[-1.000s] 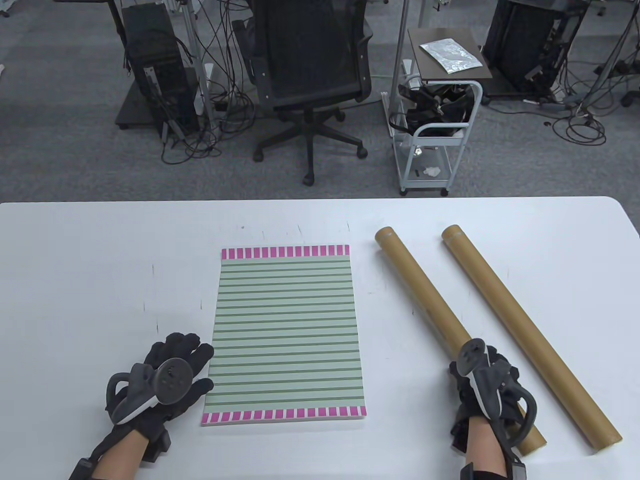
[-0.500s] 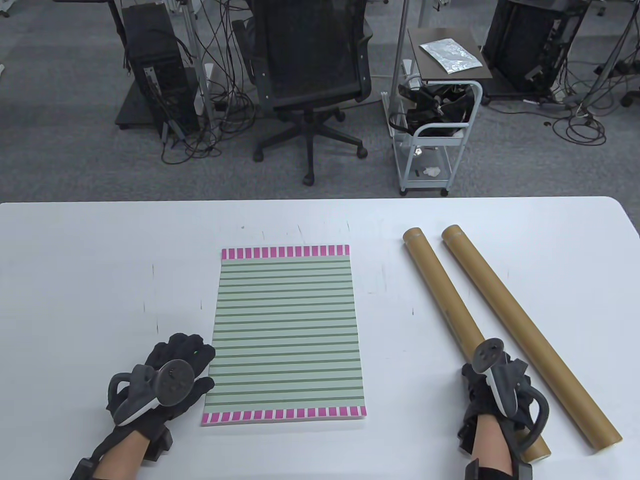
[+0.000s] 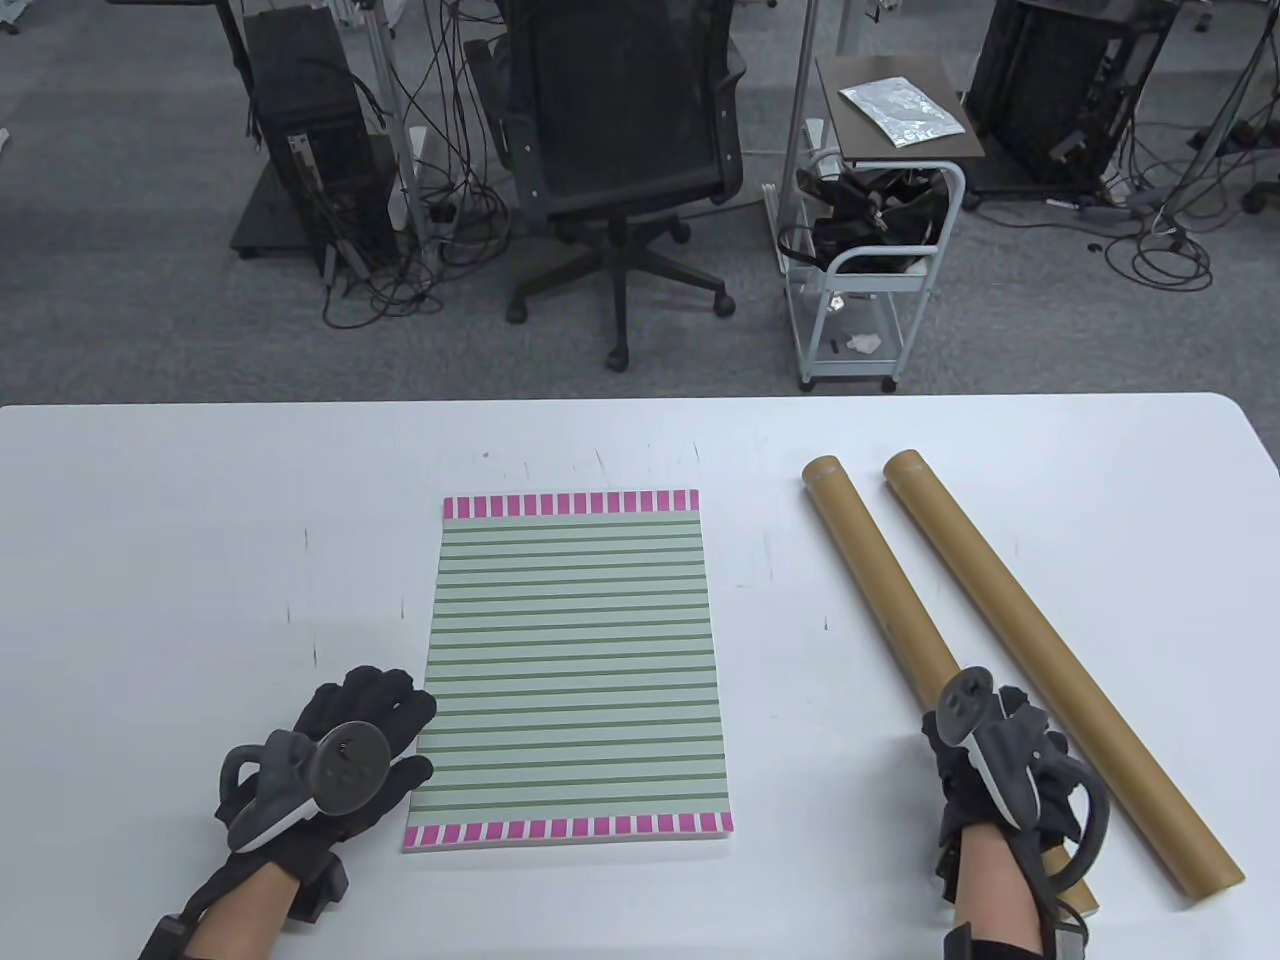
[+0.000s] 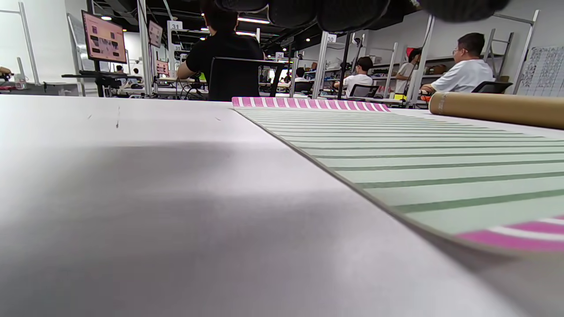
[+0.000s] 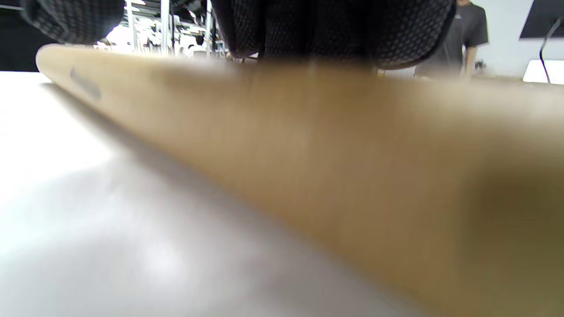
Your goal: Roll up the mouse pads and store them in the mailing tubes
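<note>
Green-striped, magenta-edged mouse pad (image 3: 572, 668) laid flat at table centre, left hand (image 3: 345, 755) spread at its near-left edge, right hand (image 3: 1000, 770) laid over left mailing tube (image 3: 890, 600), finger closure indiscernible, tube barely shifted since earlier.

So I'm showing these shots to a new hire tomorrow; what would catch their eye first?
Most likely the green-striped mouse pad with pink-banded ends, lying flat mid-table, the left hand beside its near left corner. Next, two brown mailing tubes to its right, running diagonally: the right hand rests on the inner tube, while the outer tube lies alongside, untouched.
</note>
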The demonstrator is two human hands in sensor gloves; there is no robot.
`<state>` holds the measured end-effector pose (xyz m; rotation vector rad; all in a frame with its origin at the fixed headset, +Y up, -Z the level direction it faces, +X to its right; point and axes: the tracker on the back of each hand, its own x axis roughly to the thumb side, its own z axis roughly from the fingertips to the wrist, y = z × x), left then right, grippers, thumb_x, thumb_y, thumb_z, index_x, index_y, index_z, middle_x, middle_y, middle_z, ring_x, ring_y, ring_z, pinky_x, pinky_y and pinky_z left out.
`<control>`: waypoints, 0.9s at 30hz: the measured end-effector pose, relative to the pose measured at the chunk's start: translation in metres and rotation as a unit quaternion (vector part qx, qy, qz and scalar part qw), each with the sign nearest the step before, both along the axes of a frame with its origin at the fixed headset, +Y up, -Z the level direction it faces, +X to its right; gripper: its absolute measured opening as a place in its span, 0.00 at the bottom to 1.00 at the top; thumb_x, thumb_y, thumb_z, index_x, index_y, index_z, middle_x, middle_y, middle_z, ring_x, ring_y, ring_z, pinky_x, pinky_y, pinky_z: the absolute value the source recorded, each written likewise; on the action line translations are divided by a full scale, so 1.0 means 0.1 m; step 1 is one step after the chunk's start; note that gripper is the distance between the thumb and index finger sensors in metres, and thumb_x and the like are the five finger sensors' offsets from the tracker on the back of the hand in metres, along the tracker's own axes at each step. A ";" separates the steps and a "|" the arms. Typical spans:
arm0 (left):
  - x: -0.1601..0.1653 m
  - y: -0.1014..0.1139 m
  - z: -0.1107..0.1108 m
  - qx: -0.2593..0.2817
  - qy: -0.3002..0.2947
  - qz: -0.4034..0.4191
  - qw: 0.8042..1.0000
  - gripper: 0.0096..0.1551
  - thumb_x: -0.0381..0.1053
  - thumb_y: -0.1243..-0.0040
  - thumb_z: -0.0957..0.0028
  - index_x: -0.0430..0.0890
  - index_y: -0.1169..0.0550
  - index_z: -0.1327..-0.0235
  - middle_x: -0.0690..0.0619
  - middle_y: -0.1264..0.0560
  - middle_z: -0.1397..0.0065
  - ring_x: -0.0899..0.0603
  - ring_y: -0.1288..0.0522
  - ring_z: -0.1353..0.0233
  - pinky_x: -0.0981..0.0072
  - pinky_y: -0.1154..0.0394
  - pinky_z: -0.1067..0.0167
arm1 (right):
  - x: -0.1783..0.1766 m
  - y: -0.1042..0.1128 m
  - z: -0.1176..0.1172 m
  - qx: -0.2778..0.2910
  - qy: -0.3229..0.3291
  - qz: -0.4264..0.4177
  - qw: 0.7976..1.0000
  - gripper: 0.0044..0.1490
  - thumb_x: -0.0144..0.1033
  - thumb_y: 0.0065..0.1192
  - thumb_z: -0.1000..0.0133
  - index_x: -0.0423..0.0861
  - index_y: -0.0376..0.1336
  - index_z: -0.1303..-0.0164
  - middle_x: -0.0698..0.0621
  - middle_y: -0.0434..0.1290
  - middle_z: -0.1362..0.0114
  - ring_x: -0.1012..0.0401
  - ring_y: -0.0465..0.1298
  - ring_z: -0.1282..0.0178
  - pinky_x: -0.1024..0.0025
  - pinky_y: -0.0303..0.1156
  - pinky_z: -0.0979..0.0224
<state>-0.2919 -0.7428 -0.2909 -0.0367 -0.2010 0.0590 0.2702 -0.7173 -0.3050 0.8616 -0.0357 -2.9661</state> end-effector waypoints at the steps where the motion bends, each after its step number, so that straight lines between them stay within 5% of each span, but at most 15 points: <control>1: 0.00 0.00 0.00 -0.001 0.000 0.002 1.000 0.40 0.70 0.48 0.59 0.69 0.37 0.27 0.66 0.45 0.15 0.50 0.51 0.12 0.52 0.48 0.12 | 0.06 0.09 -0.01 0.001 0.000 0.003 1.000 0.54 0.63 0.54 0.50 0.40 0.57 0.19 0.40 0.69 0.25 0.42 0.71 0.32 0.42 0.67 0.29; 9: -0.05 0.00 -0.03 -0.004 0.019 0.004 1.000 0.39 0.70 0.48 0.59 0.68 0.35 0.28 0.66 0.45 0.15 0.50 0.50 0.12 0.52 0.48 0.13 | 0.71 0.24 -0.03 -0.083 -0.044 0.059 0.994 0.60 0.64 0.59 0.53 0.41 0.52 0.15 0.36 0.63 0.17 0.35 0.63 0.23 0.32 0.56 0.24; 14: -0.16 -0.02 -0.06 -0.012 0.045 0.008 0.999 0.39 0.70 0.48 0.59 0.68 0.35 0.29 0.66 0.44 0.15 0.50 0.50 0.12 0.52 0.48 0.13 | 1.11 0.07 -0.12 -0.162 -0.060 -0.049 0.984 0.62 0.62 0.62 0.53 0.39 0.50 0.14 0.36 0.63 0.17 0.35 0.65 0.24 0.32 0.59 0.25; 24: -0.27 -0.02 -0.07 -0.019 0.065 0.014 0.998 0.40 0.71 0.48 0.59 0.68 0.34 0.28 0.65 0.43 0.15 0.49 0.48 0.13 0.53 0.45 0.14 | 1.17 -0.22 -0.47 -0.206 -0.022 -0.069 0.976 0.58 0.55 0.63 0.49 0.39 0.47 0.15 0.41 0.62 0.18 0.41 0.68 0.25 0.37 0.62 0.25; 27: -0.25 -0.04 -0.06 -0.022 0.063 0.002 0.998 0.39 0.71 0.48 0.60 0.68 0.34 0.29 0.65 0.42 0.15 0.49 0.47 0.13 0.53 0.45 0.14 | 1.10 -0.25 -0.47 -0.203 0.001 0.009 0.979 0.53 0.54 0.64 0.50 0.42 0.52 0.18 0.46 0.67 0.24 0.47 0.72 0.31 0.42 0.66 0.26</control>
